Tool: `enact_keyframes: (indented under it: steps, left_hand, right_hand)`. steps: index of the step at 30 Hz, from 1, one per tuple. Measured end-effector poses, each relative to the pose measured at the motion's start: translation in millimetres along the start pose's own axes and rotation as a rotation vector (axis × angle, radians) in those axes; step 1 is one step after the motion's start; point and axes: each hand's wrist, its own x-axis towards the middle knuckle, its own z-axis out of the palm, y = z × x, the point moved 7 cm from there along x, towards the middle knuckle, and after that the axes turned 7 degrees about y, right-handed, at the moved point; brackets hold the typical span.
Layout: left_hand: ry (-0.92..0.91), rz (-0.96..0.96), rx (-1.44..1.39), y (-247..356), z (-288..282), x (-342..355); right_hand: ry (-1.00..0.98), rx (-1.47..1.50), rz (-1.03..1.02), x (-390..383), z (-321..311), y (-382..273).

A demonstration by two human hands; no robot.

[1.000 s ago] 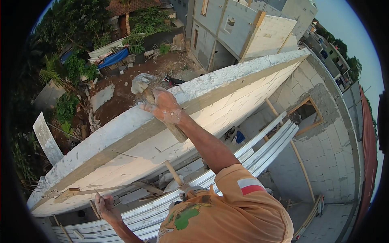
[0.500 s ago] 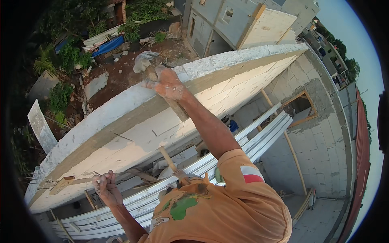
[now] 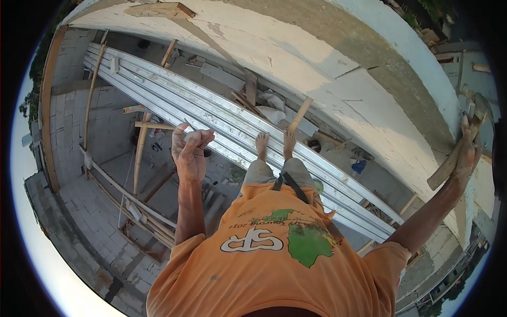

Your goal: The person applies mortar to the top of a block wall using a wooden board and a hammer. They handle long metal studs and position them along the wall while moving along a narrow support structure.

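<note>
The wooden-handled tool (image 3: 442, 173) is held in the right hand (image 3: 467, 154), far out to the right and beside the pale wall top (image 3: 417, 58); its handle slants across the palm, with the lower end sticking out below the hand and the upper end hard to make out beyond the fingers. Between the thumb and curled fingers of the left hand (image 3: 191, 153), a thin sliver (image 3: 189, 126) seems to be pinched, too small to be identified. The metal channels (image 3: 153, 89) are seen passing behind the left fingertips. The tool is judged to be stiff and fairly weighty, likely heavier toward its upper end, so a full-palm grip on the bare handle is best kept; some slip may be expected from dusty skin. The sliver, probably light and rigid, is best pinched near its middle.
</note>
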Motion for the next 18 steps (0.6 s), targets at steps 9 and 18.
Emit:
enact_keyframes:
  steps: [9,18]
  left_hand:
    - [0.174,0.046,-0.059,5.4,-31.8,-63.4]
    - [-0.004,0.118,-0.166,21.2,-11.6,-53.5]
  right_hand:
    - [-0.023,-0.018,-0.005,4.1,2.8,-1.5]
    - [0.005,0.119,0.127,-7.3,4.3,-14.0]
